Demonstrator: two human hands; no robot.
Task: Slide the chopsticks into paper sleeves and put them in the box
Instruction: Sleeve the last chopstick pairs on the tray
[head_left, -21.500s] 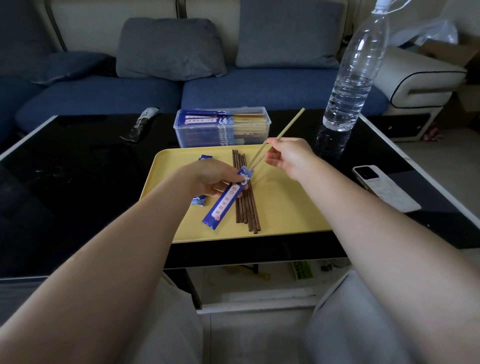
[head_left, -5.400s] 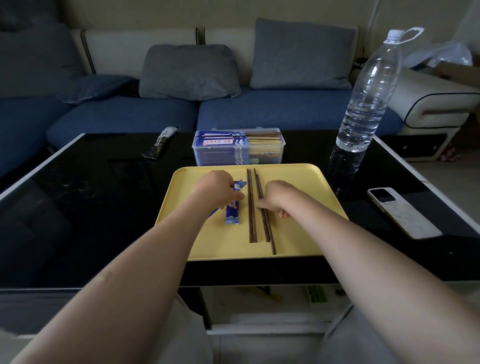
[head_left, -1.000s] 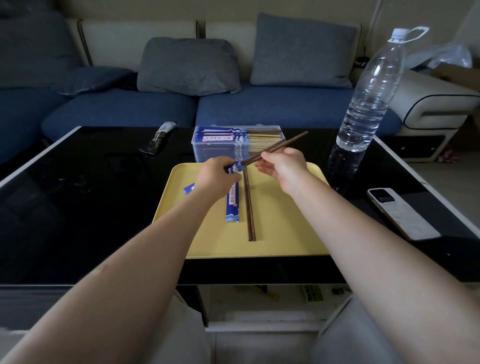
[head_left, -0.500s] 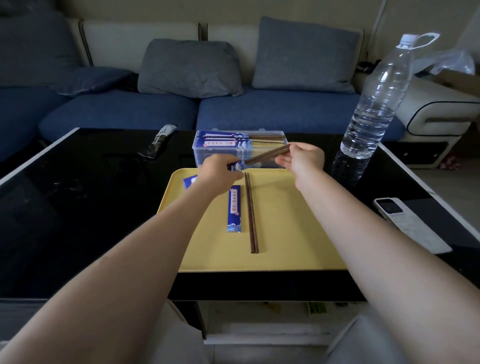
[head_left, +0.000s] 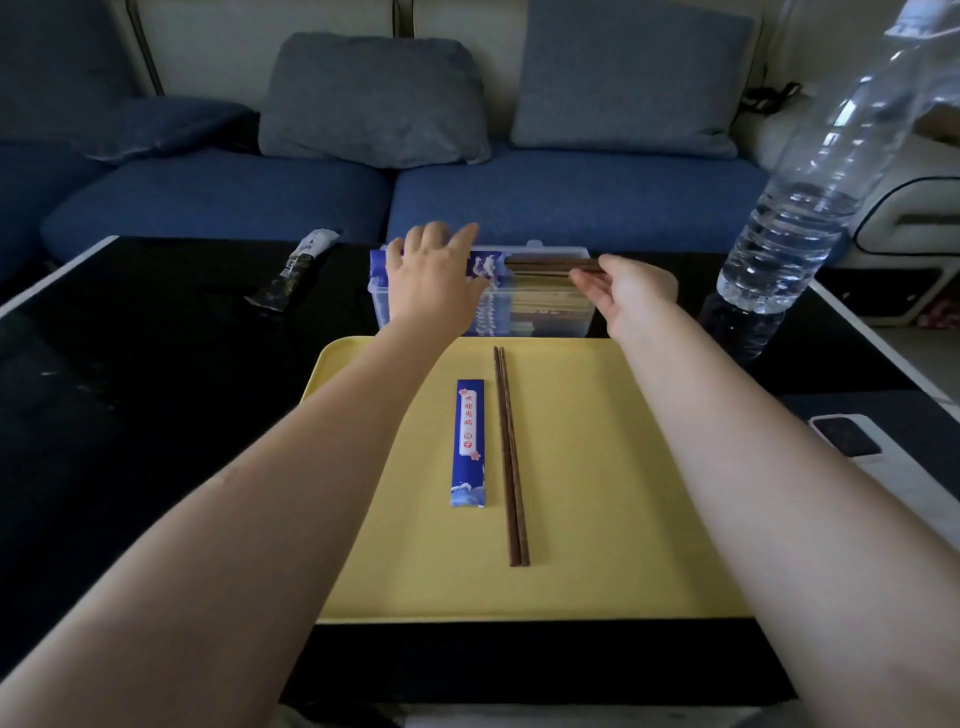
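A clear plastic box (head_left: 545, 312) stands just behind the yellow tray (head_left: 623, 519), filled with several sleeved chopsticks. A dark pair in a blue sleeve (head_left: 540, 264) lies across the top of the box. My left hand (head_left: 434, 280) rests flat on its sleeved end with fingers straight. My right hand (head_left: 631, 293) touches the bare dark ends with loosely extended fingers. On the tray lie one empty blue paper sleeve (head_left: 469, 441) and, right beside it, a bare pair of dark chopsticks (head_left: 510, 457).
A large water bottle (head_left: 810, 208) stands on the black table at the right, close to my right forearm. A white phone (head_left: 857, 447) lies at the right edge. A dark packet (head_left: 296, 270) lies at the back left. A blue sofa is behind the table.
Both hands carried the sleeved dark pair from above the tray back onto the box. The fingers that pinched it now lie straight on it. The camera has come closer.
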